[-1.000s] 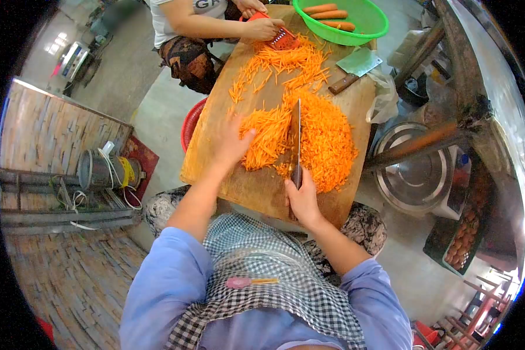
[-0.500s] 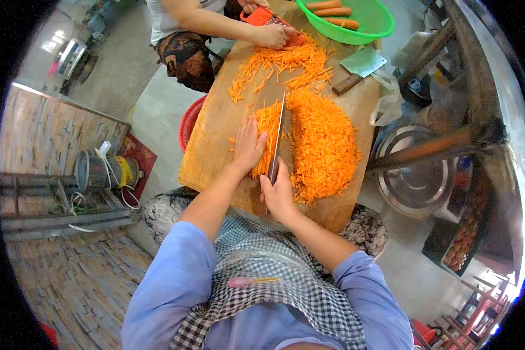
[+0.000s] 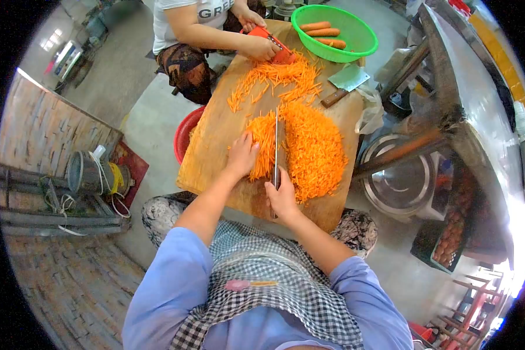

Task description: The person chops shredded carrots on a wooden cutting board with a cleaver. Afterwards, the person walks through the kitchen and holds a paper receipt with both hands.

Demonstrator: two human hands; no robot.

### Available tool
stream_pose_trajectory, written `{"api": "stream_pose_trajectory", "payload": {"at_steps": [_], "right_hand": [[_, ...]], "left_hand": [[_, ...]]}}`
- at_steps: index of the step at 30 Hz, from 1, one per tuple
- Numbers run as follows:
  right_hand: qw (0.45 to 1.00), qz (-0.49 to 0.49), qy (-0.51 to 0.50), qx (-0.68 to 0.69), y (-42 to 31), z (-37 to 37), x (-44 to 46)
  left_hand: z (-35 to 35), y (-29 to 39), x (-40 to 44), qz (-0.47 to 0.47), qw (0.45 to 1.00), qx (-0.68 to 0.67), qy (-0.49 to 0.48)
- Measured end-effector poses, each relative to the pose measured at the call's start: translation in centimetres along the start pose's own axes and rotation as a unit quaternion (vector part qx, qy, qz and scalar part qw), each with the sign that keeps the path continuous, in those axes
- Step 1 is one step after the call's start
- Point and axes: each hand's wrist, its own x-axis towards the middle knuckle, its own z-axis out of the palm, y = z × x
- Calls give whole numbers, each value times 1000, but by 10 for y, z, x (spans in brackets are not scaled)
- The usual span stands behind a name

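Orange shreds [image 3: 265, 137] at left hand [image 3: 242, 155], seemingly finer past knife [image 3: 276, 146] in right hand [image 3: 282, 195]

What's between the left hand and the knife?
A pile of shredded carrot lies between the left hand and the knife, as the head view shows.

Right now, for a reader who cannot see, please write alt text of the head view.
The right hand holds a knife between carrot shreds, where the left hand rests, and a heap of finer carrot on a board. Beyond, a co-worker holds a red grater near a green bowl of carrots.
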Motion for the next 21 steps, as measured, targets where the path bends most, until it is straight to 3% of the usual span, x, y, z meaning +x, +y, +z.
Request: {"api": "stream_pose_trajectory", "payload": {"at_steps": [3,5,7,8,11,17,21], "right_hand": [[999,42,-10,23,-25,-16,-12],[997,58,-19,42,-37,-25,-24],[995,69,-23,70,-51,-39,-33],[996,24,-13,84,-41,-42,-31],[993,23,-30,114,-48,-61,-23],[996,-77,-52,-5,5,-80,-6],[993,-43,-62,-94,-4,-70,-16]], "left_hand": [[-2,-21,3,20,997,-45,59],[-34,-2,-4,-8,994,-89,69],[-21,-24,-9,-50,987,-137,68],[-24,-22,-12,-68,981,-172,64],[-25,-16,-25,-74,971,-213,74],[-39,15,-39,-105,970,-215,51],[-43,24,-52,-97,978,-178,59]]}}
